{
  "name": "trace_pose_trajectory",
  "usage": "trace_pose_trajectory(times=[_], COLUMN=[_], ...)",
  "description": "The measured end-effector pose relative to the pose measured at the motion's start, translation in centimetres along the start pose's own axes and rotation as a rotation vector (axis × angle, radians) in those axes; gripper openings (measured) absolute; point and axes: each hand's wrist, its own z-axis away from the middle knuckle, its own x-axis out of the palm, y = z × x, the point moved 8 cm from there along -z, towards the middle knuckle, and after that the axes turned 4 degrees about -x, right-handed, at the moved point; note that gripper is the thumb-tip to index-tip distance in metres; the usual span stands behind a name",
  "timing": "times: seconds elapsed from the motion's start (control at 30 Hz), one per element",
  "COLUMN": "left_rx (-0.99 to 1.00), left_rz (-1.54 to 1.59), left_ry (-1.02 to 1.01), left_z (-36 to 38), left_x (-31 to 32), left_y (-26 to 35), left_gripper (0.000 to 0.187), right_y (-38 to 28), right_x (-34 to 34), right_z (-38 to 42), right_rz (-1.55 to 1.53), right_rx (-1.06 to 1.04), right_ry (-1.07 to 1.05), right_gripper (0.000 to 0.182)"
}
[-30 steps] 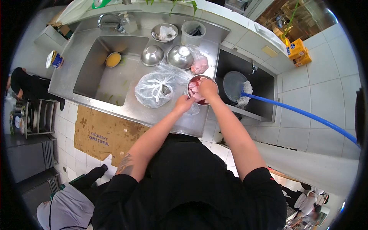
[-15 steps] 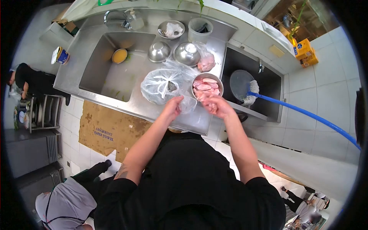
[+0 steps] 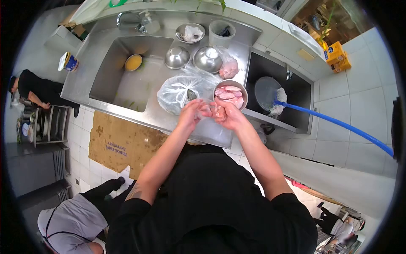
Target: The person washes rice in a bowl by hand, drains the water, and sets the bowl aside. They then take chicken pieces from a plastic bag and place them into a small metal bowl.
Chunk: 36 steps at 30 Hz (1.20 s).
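Observation:
My left hand (image 3: 192, 114) is closed on the edge of a thin clear plastic bag, which is mostly hidden between my hands. Right beside it, my right hand (image 3: 230, 116) grips a raw meat piece (image 3: 218, 113), pink and resembling chicken. Just beyond that hand stands a metal bowl (image 3: 246, 94) filled with more raw pink pieces. Behind my left hand lies a large knotted plastic bag (image 3: 169, 95) on the steel counter. A smaller bag of raw meat (image 3: 229, 68) rests beyond the bowl.
To the left is a sink (image 3: 101, 78) containing a bowl of yellow liquid (image 3: 133, 62). Two upturned metal bowls (image 3: 207, 59) sit behind the bags. On the right, a second basin holds a bucket (image 3: 265, 93) and a blue-handled mop (image 3: 334, 122). A co-worker (image 3: 72, 222) is behind, left.
My hands have come together in front of the bowl. The right hand moved left from the bowl's edge with the meat piece, and the clear bag is now bunched between my hands.

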Motion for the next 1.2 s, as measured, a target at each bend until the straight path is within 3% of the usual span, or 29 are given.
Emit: trace_pose_trajectory(times=[0.07, 0.23, 0.4, 0.47, 0.5, 0.57, 0.6, 0.73, 0.8, 0.9, 1.0, 1.07, 1.1, 1.17, 1.2], left_rx=[-0.011, -0.031, -0.016, -0.009, 0.002, 0.017, 0.044, -0.004, 0.052, 0.041, 0.049, 0.051, 0.054, 0.058, 0.063], left_rz=[-0.044, -0.035, -0.073, -0.072, -0.068, -0.107, -0.146, -0.056, -0.104, -0.011, -0.023, -0.056, -0.090, -0.079, -0.066], left_ry=[0.036, 0.056, 0.124, 0.076, 0.030, 0.031, 0.035, 0.048, -0.003, 0.059, 0.056, 0.042, 0.025, 0.023, 0.023], left_z=[1.4, 0.2, 1.1, 2.0, 2.1, 1.5, 1.4, 1.8, 2.0, -0.5, 0.0, 0.6, 0.7, 0.5, 0.5], left_x=[0.6, -0.1, -0.3, 0.6, 1.2, 1.2, 1.0, 0.8, 0.8, -2.0, -1.8, -1.5, -1.2, -1.3, -1.4], left_y=[0.1, -0.3, 0.1, 0.2, 0.3, 0.6, 0.9, 1.3, 1.7, 0.6, 0.8, 1.0, 1.1, 1.0, 1.0], left_gripper=[0.020, 0.022, 0.022, 0.021, 0.020, 0.021, 0.023, 0.018, 0.019, 0.023, 0.025, 0.025, 0.026, 0.026, 0.026], right_y=[1.0, -0.5, -0.5, -0.8, -0.3, -1.0, -1.8, -3.2, -5.5, -12.2, -13.7, -12.0, -11.4, -10.1, -10.1], right_x=[-2.3, 2.8, 3.3, 2.4, 1.4, 2.2, 4.6, 3.6, 0.8, -1.5, -2.1, -0.2, -1.0, -1.4, -1.3], right_z=[-3.1, 1.2, 2.8, 2.7, 2.3, 3.1, 5.5, 5.7, 4.1, 4.6, 2.8, 0.8, -0.6, -2.8, -3.5], right_rz=[-0.128, 0.232, 0.642, 0.975, 0.973, 1.736, 1.842, 1.711, 1.174, 1.685, 1.771, 1.744, 1.744, 1.983, 2.023], right_rx=[0.099, 0.016, -0.016, -0.084, -0.088, -0.707, -0.494, -0.657, -0.657, -0.847, -0.785, -0.843, -0.841, -1.090, -1.079], right_ry=[-0.247, -0.158, -0.060, 0.023, 0.031, 0.063, 0.172, 0.128, 0.024, 0.487, 0.514, 0.224, 0.224, 0.247, 0.221], right_gripper=[0.037, 0.046, 0.050, 0.051, 0.051, 0.045, 0.043, 0.034, 0.025, 0.018, 0.015, 0.014, 0.014, 0.013, 0.009])
